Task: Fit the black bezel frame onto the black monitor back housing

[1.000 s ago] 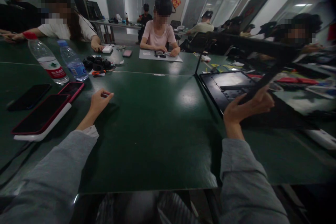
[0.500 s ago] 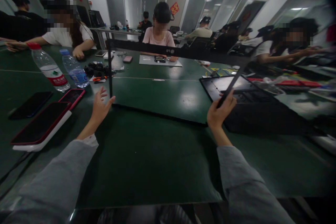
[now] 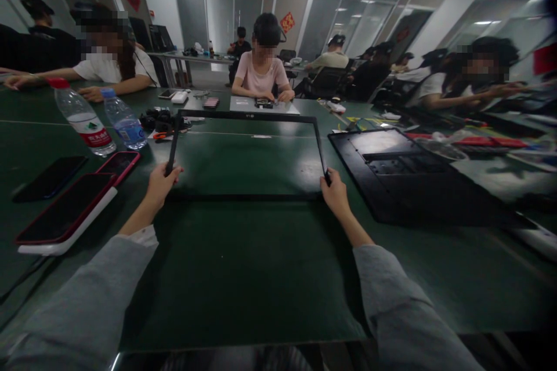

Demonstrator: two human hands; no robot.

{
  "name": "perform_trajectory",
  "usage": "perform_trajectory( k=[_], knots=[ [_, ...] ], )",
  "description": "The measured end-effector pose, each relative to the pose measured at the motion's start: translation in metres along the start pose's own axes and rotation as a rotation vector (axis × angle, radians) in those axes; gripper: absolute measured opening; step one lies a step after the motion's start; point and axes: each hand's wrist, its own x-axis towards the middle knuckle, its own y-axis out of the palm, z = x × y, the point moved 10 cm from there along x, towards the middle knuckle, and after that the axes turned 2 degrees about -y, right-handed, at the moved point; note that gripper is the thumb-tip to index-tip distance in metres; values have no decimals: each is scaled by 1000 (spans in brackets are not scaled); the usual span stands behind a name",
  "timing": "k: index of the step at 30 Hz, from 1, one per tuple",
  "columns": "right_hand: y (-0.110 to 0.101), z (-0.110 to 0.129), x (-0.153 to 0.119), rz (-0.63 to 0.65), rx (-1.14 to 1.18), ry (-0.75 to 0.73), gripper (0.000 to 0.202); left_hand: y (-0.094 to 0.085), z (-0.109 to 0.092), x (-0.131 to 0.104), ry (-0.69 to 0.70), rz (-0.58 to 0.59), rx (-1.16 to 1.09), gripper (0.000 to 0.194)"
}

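A thin black rectangular frame (image 3: 243,197) with a small logo on its far bar is held tilted above the green table (image 3: 235,278). My left hand (image 3: 160,185) grips its left side near the lower corner, fingers closed round the bar. On the opposite side, my right hand (image 3: 336,190) is closed on the right bar near its lower corner. To the right of my right hand lies a large black panel (image 3: 413,191) with a recessed section and a shiny patch.
Two water bottles, one red-capped (image 3: 89,127) and one blue-capped (image 3: 125,122), stand left. Phones (image 3: 65,208) lie nearer me, one on a white block. Black parts (image 3: 159,120) lie beyond the bottles. A person (image 3: 261,69) in pink works opposite; others sit on both sides.
The black frame has levelled out and come down, its far bar lower. My left hand, open before, has closed on the left bar. My right hand has moved left with the frame.
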Motion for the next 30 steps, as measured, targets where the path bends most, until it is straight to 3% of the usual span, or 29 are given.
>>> perform_trajectory(
  k=[4,9,14,20,30],
  knots=[
    [-5,-10,4,-22,-92,-4,51,9,1,0,103,59,370,26],
    [-4,-23,1,9,-303,83,53,17,1,-1,227,41,667,45],
    [-1,-28,-4,43,-354,158,48,22,14,3,208,81,732,61],
    [2,-33,-5,77,-381,163,45,23,26,8,165,98,757,62],
    [2,-32,-6,104,-427,151,46,22,21,5,156,80,731,57]
  ],
)
